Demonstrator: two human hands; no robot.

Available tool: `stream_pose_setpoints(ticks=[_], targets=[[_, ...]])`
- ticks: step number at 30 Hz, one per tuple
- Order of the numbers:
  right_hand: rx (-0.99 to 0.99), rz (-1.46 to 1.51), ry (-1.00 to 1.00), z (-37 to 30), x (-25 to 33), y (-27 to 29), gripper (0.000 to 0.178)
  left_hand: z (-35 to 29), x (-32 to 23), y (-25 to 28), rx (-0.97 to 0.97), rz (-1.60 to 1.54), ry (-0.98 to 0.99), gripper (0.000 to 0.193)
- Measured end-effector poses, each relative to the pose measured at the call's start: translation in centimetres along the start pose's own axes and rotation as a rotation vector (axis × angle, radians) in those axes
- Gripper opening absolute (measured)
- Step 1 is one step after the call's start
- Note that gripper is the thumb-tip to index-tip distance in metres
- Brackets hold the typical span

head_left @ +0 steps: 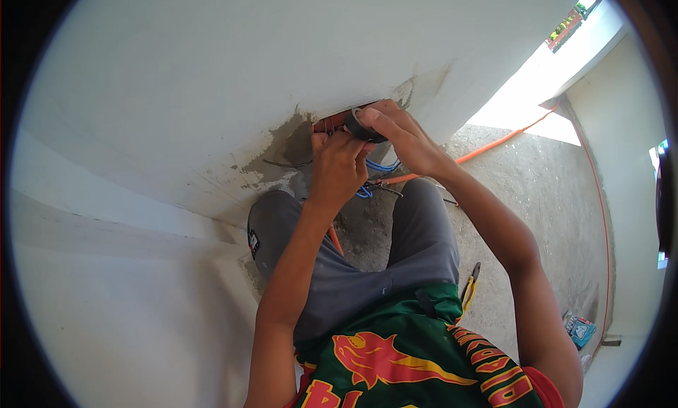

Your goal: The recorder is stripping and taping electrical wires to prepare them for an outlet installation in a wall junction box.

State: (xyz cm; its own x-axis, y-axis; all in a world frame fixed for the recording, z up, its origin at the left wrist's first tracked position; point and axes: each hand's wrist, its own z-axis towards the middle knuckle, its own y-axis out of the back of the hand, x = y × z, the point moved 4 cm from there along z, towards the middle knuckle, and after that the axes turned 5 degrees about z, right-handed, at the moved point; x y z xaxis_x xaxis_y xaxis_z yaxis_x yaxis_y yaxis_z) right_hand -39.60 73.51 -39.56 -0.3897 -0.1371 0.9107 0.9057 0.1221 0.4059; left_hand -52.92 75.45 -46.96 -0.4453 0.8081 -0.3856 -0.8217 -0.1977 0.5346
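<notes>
An orange electrical box [330, 120] is set in a rough-edged opening low in the white wall. At its mouth, my left hand [337, 164] is closed, with its fingertips pinched on thin wires [329, 127] in the box; their ends are hidden behind the fingers. Just to the right, my right hand [409, 139] grips a roll of black tape [361, 127] between thumb and fingers, close against the left fingertips. Blue wires [383, 167] hang below the right hand. A dark wire [286, 165] sticks out to the left of the box.
Orange conduit [487, 149] runs over the concrete floor [537, 217] to the right. Pliers with yellow handles [470, 288] lie beside my right thigh. A small teal packet [580, 330] sits near the right wall. My knees [424, 210] are bent either side of the loose wires.
</notes>
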Motion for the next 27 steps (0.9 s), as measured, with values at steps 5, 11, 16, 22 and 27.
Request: stream_pose_setpoints(ticks=[5, 11, 16, 22, 27], targets=[[-0.196, -0.171, 0.392, -3.5, 1.6, -1.1, 0.046, 0.6, 0.4, 0.4, 0.029, -0.055, 0.068, 0.013], [-0.332, -0.458, 0.602, -6.5, -0.4, -2.1, 0.039, -0.3, 1.7, 0.6, -0.077, -0.254, 0.149, 0.011], [-0.407, -0.526, 0.527, -5.9, -0.9, -2.7, 0.027, -0.9, 1.9, 0.8, -0.061, -0.880, 0.459, 0.021], [-0.529, -0.438, 0.399, -5.4, -2.8, -3.0, 0.021, 2.4, -0.3, 3.6, 0.167, -0.471, 0.163, 0.034], [-0.504, -0.433, 0.473, -5.7, -1.4, -2.9, 0.024, 2.6, -0.2, 3.5, 0.258, -0.435, 0.234, 0.032]])
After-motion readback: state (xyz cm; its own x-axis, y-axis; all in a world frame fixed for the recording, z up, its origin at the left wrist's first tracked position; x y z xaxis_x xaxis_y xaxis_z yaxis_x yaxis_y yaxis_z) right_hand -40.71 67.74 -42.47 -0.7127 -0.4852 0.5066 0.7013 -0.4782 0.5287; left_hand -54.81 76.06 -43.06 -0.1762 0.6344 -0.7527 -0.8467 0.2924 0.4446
